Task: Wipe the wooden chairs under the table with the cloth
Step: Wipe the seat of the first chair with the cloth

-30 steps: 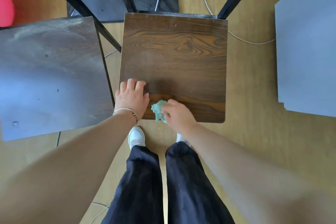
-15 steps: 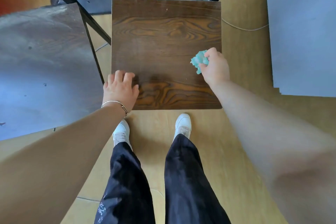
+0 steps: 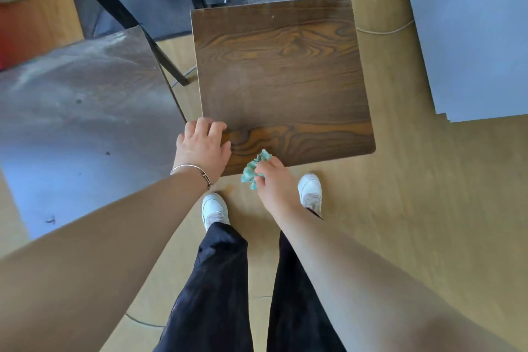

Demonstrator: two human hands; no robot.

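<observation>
A dark wooden chair seat (image 3: pixel 283 74) with strong grain stands in front of me on black legs. My left hand (image 3: pixel 201 148) rests flat on its near left corner, a thin bracelet on the wrist. My right hand (image 3: pixel 271 180) is closed on a crumpled teal cloth (image 3: pixel 254 170) at the seat's near edge, just right of the left hand. A second wooden chair seat (image 3: pixel 83 128), dusty and glare-washed, stands to the left.
Black table legs (image 3: pixel 120 11) slant down behind and between the two seats. A grey board (image 3: pixel 474 37) lies on the floor at the right. White cables (image 3: pixel 383 31) run over the wooden floor behind the chair. My white shoes (image 3: pixel 214 210) stand close to the seat's front edge.
My right hand has swept the cloth from the seat's right side back to the near edge, close to the left hand. The left hand has stayed on the near left corner.
</observation>
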